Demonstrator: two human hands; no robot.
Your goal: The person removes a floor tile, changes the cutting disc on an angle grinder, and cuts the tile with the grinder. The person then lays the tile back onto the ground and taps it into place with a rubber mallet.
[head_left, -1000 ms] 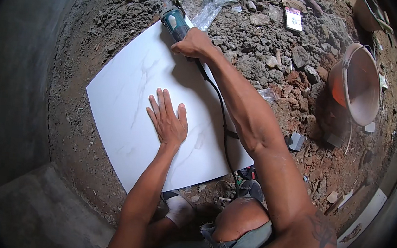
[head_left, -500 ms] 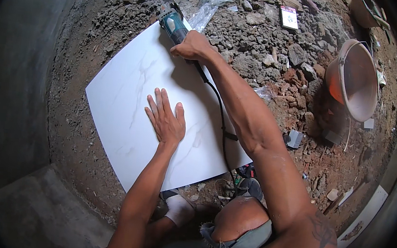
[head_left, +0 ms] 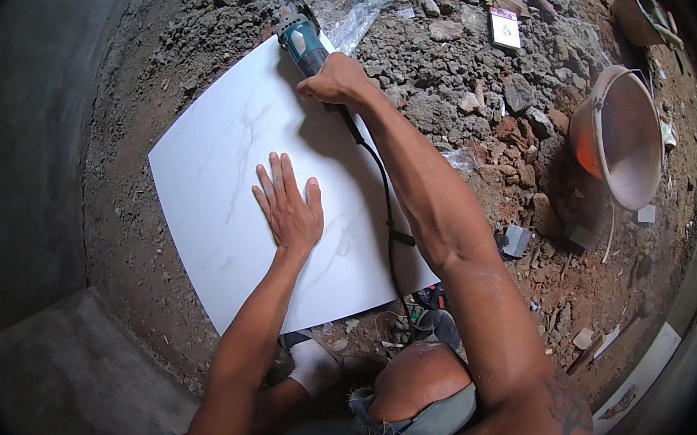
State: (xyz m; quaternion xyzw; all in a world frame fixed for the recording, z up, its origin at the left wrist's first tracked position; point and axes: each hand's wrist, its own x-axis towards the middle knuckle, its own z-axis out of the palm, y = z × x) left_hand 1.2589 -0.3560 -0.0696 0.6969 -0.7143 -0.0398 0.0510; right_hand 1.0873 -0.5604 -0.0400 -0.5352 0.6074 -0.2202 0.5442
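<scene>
A large white marbled tile lies on the rough ground in front of me. My left hand rests flat on its middle with the fingers spread. At the tile's far corner my right hand is wrapped round the body of a teal angle grinder. The grinder's head and disc sit at the tile's far edge; whether the disc touches the tile, I cannot tell. From the grinder's rear a black cord runs back over the tile toward my knee.
Broken rubble covers the ground beyond the tile. Crumpled clear plastic lies just past the grinder. To the right an orange bucket is tipped over, with a small grey block nearer me. A grey wall stands at the left.
The whole scene has shifted very slightly in the picture. Both hands, the grinder and the tile keep their places relative to each other.
</scene>
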